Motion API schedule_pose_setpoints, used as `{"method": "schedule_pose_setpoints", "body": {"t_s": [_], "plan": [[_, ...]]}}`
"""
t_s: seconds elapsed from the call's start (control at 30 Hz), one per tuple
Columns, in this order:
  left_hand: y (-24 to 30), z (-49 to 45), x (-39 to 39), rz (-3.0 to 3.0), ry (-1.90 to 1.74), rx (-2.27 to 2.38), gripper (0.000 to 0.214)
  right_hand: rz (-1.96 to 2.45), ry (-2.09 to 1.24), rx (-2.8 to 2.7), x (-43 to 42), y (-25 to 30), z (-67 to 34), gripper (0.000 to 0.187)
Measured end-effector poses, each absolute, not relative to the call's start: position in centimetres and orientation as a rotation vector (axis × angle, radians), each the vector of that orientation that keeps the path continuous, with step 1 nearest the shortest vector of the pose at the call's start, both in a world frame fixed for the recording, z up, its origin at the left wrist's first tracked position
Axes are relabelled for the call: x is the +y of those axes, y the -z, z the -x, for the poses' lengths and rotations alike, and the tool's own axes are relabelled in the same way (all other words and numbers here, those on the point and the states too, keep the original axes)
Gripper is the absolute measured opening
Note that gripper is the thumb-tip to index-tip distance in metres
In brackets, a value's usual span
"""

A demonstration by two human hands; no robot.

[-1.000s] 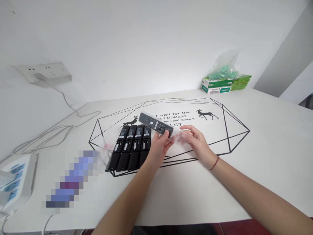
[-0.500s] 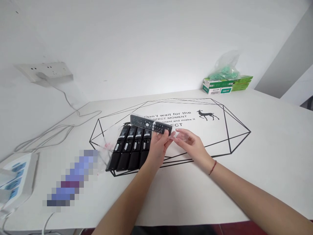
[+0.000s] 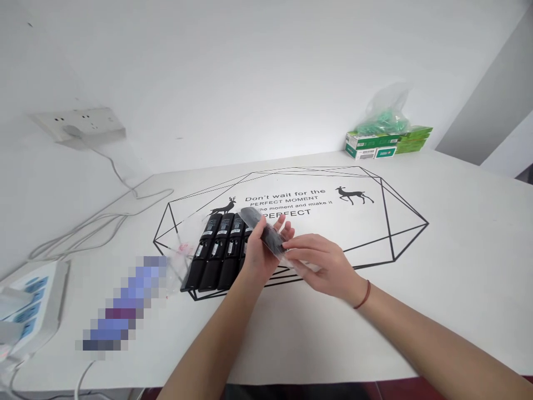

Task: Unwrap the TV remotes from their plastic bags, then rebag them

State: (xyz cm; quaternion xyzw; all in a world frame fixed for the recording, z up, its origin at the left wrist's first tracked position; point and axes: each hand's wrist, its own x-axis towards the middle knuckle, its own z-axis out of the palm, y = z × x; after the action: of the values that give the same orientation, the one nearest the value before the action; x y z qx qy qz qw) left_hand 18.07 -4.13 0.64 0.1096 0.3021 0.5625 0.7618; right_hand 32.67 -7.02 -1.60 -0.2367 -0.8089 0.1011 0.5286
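Observation:
My left hand (image 3: 261, 253) holds a black remote control (image 3: 266, 232) in a clear plastic sleeve, tilted above the table. Its thumb lies across the sleeve and its other fingers show behind. At the lower right end of the remote, my right hand (image 3: 327, 261) pinches the loose end of the clear sleeve (image 3: 293, 263). Left of my hands, several black remote controls (image 3: 214, 250) lie face down side by side, with battery compartments uncovered. My left hand and the held remote partly hide the rightmost one.
Crumpled clear plastic (image 3: 179, 266) with red print lies left of the row. A pixelated object (image 3: 125, 305) is beside it. A power strip (image 3: 35, 305) and cables (image 3: 83, 233) occupy the left. Green and white boxes (image 3: 370, 141) under a plastic bag (image 3: 385, 111) stand at the back right.
The held remote has turned so its button face no longer shows, and now slants more steeply down to the right. My right hand has come over its lower end.

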Motion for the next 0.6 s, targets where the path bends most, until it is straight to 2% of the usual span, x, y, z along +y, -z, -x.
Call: {"method": "schedule_pose_setpoints", "body": {"t_s": [0.1,0.2,0.27,0.4,0.6], "plan": [[-0.3,-18.0,-4.1,-0.252,-1.199,0.653,0.028,0.599,-0.26,-1.946,-6.8,1.6,-32.8,0.028],[-0.4,-17.8,-4.1,-0.265,-1.238,0.689,0.023,0.658,-0.263,-2.007,-6.4,1.4,-33.2,0.05],[-0.5,-17.8,-4.3,-0.282,-1.258,0.719,0.019,0.664,-0.255,-2.052,-6.0,1.3,-33.5,0.054],[-0.5,-18.1,-4.5,-0.289,-1.253,0.675,0.016,0.587,-0.268,-2.096,-5.9,1.4,-33.5,0.028],[-0.1,-18.6,-4.4,-0.294,-1.26,0.689,0.025,0.508,-0.32,-2.099,-6.4,1.8,-33.1,0.017]]}}
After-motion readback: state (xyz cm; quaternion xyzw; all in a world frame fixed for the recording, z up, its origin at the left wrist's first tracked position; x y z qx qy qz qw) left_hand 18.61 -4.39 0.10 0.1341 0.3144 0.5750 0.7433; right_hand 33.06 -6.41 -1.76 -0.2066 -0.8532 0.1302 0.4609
